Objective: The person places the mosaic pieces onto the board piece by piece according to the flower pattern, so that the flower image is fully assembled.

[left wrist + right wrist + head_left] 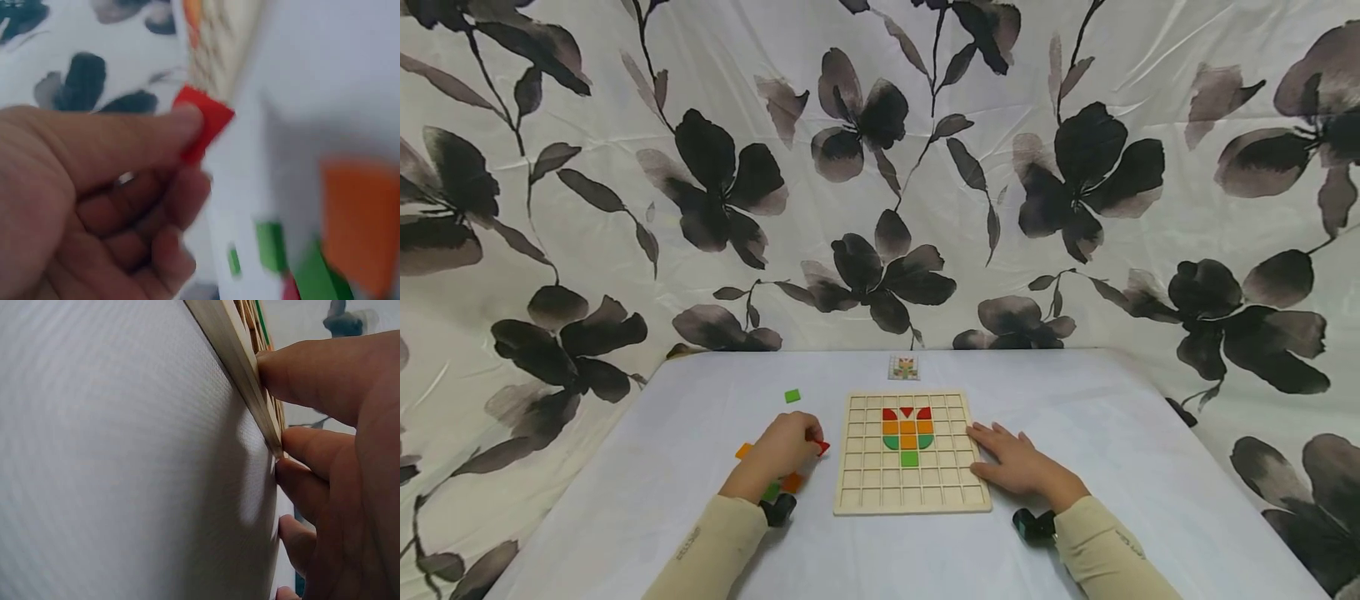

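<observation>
Between thumb and fingers my left hand (785,446) pinches a small red tile (206,119), held left of the wooden grid board (868,492). The tile's pointed end shows past the thumb in the left wrist view. On the board, colored pieces form a tulip-like figure: red pieces (924,413) on top, orange squares (908,427) in the middle, green curved pieces (891,442) at the sides and a green square (909,458) below. My right hand (1018,462) rests with spread fingers at the board's right edge, thumb and fingertips touching the rim.
A small picture card (903,367) lies behind the board. Loose tiles sit at the left: a green one (792,396) farther back, an orange one (743,451) beside the left hand, and orange (792,482) and green (771,492) ones near the left wrist. Flowered cloth (865,167) hangs behind the white table.
</observation>
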{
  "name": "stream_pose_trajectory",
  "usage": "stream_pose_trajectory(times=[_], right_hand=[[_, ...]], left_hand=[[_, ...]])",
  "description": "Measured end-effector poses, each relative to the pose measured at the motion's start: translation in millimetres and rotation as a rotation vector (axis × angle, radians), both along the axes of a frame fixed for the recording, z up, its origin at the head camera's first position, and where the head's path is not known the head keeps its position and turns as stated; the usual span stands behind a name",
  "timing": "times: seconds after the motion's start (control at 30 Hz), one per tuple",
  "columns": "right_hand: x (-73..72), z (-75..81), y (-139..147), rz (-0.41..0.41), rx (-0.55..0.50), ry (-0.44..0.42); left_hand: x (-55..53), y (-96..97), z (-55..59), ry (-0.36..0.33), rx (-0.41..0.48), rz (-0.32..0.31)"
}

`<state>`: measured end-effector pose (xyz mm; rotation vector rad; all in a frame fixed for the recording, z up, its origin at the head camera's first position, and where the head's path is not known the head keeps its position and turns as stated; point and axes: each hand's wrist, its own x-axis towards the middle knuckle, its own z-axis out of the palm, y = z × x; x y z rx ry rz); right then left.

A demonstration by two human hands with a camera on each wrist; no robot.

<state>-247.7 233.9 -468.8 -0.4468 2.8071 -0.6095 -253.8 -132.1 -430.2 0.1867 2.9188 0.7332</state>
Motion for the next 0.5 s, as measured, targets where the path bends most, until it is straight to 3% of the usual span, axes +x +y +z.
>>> stream_pose_trajectory(times=[0.13,0.23,0.5], right_hand=[[0.2,2.1,0.0,-0.008,-0.003,-0.001],[0.5,3.0,-0.2,-0.008,-0.012,0.003],[0.3,-0.3,-0.8,-0.002,-0.011,0.007]], left_hand=[[-6.2,23.5,6.8,-0.020,0.111,-0.128],[-9.8,43.0,6.2,-0.042,0.142,-0.201],[-15.9,75.8,-4.2,0.002,0.046,-0.349]])
